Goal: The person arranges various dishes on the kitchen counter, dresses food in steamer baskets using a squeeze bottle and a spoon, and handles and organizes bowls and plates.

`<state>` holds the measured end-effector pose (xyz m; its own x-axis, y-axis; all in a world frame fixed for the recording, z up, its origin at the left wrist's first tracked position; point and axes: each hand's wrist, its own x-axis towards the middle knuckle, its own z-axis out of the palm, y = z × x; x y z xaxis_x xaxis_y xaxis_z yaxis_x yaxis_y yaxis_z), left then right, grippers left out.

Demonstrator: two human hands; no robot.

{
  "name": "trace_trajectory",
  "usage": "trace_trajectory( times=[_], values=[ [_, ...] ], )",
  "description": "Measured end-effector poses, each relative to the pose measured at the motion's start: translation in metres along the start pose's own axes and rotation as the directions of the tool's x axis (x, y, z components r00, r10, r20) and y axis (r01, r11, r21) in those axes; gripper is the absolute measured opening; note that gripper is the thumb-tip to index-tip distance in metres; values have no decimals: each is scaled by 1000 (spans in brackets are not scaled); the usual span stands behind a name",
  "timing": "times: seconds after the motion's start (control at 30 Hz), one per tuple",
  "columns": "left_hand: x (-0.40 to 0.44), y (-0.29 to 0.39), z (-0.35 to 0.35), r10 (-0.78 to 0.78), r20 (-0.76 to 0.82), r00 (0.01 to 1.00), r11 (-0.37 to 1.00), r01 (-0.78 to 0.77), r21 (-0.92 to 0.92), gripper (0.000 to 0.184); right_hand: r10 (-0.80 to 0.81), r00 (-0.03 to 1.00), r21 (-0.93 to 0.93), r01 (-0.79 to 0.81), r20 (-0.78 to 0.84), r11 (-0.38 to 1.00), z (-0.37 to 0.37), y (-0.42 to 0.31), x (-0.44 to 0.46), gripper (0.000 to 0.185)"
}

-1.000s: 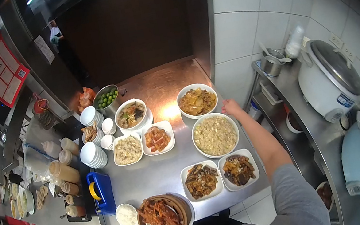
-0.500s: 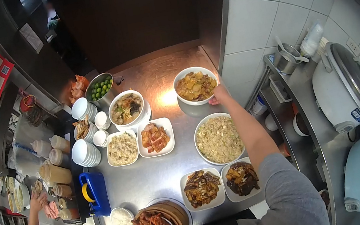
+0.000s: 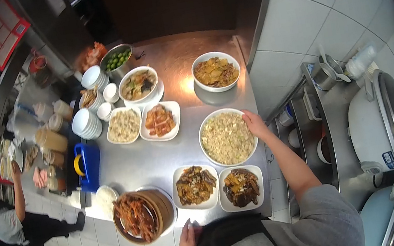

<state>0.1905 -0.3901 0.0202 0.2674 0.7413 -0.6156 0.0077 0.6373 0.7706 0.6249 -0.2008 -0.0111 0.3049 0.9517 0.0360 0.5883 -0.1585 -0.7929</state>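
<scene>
My right hand (image 3: 256, 123) is at the right rim of a white bowl of fried rice (image 3: 228, 138), its fingers closed over the edge. My left hand (image 3: 187, 236) is low, beside the front edge of the counter, with fingers extended and no object visible in it. To its left, a bamboo steamer (image 3: 162, 209) carries chicken feet (image 3: 136, 217) and leans toward the left. Two square white dishes of dark braised food, one on the left (image 3: 195, 184) and one on the right (image 3: 241, 187), sit in front of the rice. Behind it stands a bowl of yellowish stew (image 3: 215, 72).
On the counter's left are a soup bowl (image 3: 139, 84), a small rice dish (image 3: 123, 126), a meat dish (image 3: 160, 121), stacked white bowls (image 3: 86, 124) and a blue caddy (image 3: 90, 167). Cookers (image 3: 379, 123) stand at right. Another person (image 3: 8, 222) works at far left.
My right hand has left the stew bowl and come back to the fried rice bowl. My left hand now shows away from the steamer. The camera view has shifted and tilted.
</scene>
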Motion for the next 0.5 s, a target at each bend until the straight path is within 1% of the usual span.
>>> trace_trajectory(
  times=[0.03, 0.1, 0.13, 0.2, 0.23, 0.3, 0.33, 0.37, 0.4, 0.47, 0.5],
  values=[
    [2, 5, 9, 23, -7, 1000, 999, -23, -43, 52, 6, 1000, 3, -6, -15, 1000, 2, -1, 8, 31],
    [9, 8, 18, 41, -5, 999, 996, -41, 78, 59, 29, 1000, -14, -29, -9, 999, 0, -3, 21, 33],
    [19, -3, 18, 79, -6, 997, 996, -79, 47, 63, 43, 999, -26, -43, -8, 999, -3, -4, 29, 33],
    [23, 8, 31, 105, 1, 994, 994, -105, -17, 64, 39, 998, -48, -41, -41, 998, -2, 6, 49, 34],
    [26, 12, 38, 131, 2, 991, 991, -131, -34, 65, 44, 998, -16, -45, -38, 999, -3, 10, 57, 35],
    [33, 24, 51, 135, -21, 991, 973, -136, -186, 64, 48, 998, 49, -46, -39, 998, -6, 12, 69, 38],
    [46, 14, 49, 110, -52, 993, 956, -120, -269, 65, 101, 994, 227, -90, -36, 970, -6, 21, 69, 40],
    [61, 0, 45, 119, -98, 988, 952, -142, -271, 64, 158, 987, 398, -136, -25, 907, -3, 36, 70, 42],
    [62, 2, 47, 120, -125, 985, 945, -152, -290, 63, 213, 977, 553, -172, -9, 815, -5, 33, 65, 43],
    [62, 6, 53, 125, -167, 978, 940, -170, -297, 60, 191, 982, 238, -185, -4, 954, -27, 25, 18, 46],
    [62, 7, 55, 134, -181, 974, 942, -182, -283, 58, 69, 996, -25, -70, -60, 997, -26, 28, -15, 46]
  ],
)
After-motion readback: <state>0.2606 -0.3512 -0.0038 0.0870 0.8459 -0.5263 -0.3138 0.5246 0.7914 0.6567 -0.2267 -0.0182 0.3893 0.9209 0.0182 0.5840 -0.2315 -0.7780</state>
